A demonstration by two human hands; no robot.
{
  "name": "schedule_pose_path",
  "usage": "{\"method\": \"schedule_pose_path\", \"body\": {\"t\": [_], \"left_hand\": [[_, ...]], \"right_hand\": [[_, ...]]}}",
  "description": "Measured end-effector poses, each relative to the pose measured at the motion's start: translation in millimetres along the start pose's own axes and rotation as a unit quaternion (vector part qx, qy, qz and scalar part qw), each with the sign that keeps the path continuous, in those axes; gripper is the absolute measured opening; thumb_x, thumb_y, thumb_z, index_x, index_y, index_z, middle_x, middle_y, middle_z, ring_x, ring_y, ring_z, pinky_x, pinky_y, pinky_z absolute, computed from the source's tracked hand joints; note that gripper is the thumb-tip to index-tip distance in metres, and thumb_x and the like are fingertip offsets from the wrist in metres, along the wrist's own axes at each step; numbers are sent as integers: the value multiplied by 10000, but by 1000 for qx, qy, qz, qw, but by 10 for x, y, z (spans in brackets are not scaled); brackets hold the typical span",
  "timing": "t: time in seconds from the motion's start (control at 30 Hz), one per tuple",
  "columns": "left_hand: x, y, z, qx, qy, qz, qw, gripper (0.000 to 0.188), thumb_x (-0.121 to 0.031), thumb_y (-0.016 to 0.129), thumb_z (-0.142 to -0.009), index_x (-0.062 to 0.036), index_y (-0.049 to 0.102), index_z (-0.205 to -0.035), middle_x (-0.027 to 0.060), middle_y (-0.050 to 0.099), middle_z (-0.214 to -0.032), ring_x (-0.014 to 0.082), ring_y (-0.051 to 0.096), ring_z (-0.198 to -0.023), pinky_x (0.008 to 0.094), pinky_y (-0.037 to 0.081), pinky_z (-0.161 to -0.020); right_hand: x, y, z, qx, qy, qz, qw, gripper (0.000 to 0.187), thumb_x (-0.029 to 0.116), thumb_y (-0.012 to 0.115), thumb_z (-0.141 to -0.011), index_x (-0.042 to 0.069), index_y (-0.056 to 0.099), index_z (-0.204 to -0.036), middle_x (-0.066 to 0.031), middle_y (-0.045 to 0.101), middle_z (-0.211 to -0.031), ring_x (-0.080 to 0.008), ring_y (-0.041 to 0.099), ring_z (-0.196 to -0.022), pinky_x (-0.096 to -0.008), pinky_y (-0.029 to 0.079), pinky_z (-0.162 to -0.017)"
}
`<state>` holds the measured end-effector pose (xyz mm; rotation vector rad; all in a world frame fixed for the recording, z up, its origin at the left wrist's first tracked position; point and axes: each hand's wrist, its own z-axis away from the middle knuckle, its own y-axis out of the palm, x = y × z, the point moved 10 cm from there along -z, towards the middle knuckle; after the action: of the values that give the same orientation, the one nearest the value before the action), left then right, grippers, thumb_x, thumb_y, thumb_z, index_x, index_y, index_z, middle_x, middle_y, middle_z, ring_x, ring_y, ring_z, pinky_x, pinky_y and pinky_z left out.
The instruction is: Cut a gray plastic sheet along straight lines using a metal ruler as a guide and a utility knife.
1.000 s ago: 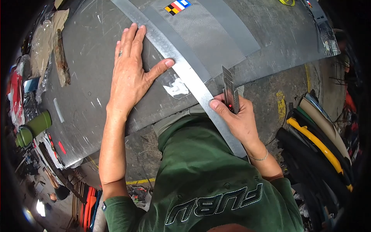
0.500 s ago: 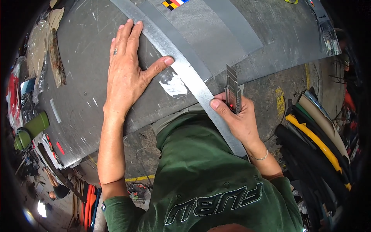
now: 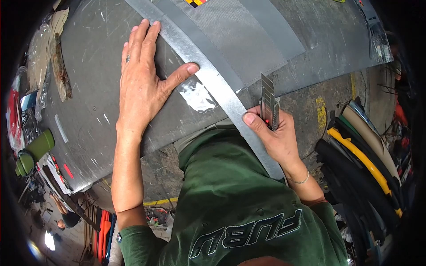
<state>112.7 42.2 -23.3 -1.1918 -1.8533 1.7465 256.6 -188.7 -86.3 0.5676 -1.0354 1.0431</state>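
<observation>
A long metal straightedge [image 3: 207, 80] runs diagonally from the table's far side down past its near edge, against my body. Its upper part lies along the left side of a grey stitched panel of sheet material [image 3: 242, 33], which bears a small coloured checkered patch [image 3: 194, 3]. My left hand [image 3: 144, 84] is spread open on the table, its thumb tip and some fingertips on the straightedge. My right hand [image 3: 277, 135] is closed round a snap-off utility knife [image 3: 268, 102], blade extended and pointing away from me. The right thumb also presses on the straightedge near its lower end.
The dark scratched worktable [image 3: 97, 128] ends just before my body. A white scrap [image 3: 198, 96] lies beside the straightedge. At far left are a wooden stick [image 3: 61, 66] and a green bottle [image 3: 37, 148]. Rolls of material [image 3: 366, 155] stand at right; a person [image 3: 66, 217] is at lower left.
Both hands keep nearly the same pose and grip. The table and left hand sit slightly further left in the picture, while the right hand with the knife is a touch further right.
</observation>
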Motion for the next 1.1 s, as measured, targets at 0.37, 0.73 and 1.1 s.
{"method": "schedule_pose_path", "body": {"t": [0.37, 0.73, 1.1], "left_hand": [[1, 4, 2, 3, -5, 0, 1000, 1123, -704, 858, -759, -30, 500, -1582, 250, 432, -1670, 410, 358, -1590, 549, 249, -1322], [-25, -27, -14, 0, 2, 4, 1000, 1112, -658, 880, -768, -3, 490, -1578, 271, 429, -1664, 426, 357, -1585, 551, 245, -1318], [-8, -16, -27, 17, -13, 7, 1000, 1157, -734, 832, -764, 18, 488, -1574, 268, 407, -1673, 441, 330, -1594, 593, 251, -1312]], "right_hand": [[-25, -12, 8, 0, 14, 5, 1000, 292, 298, 809, -1015, 9, 774, -1037, 49, 639, -767, -48, 526, -744, -245, 444, -669], [5, -20, 14, -15, 27, 8, 999, 266, 251, 822, -1000, -1, 753, -947, 64, 616, -765, -38, 500, -720, -240, 410, -662], [28, -24, 1, -28, -2, 30, 999, 229, 222, 821, -997, 8, 751, -953, 73, 557, -696, -32, 456, -684, -242, 391, -602]]}}
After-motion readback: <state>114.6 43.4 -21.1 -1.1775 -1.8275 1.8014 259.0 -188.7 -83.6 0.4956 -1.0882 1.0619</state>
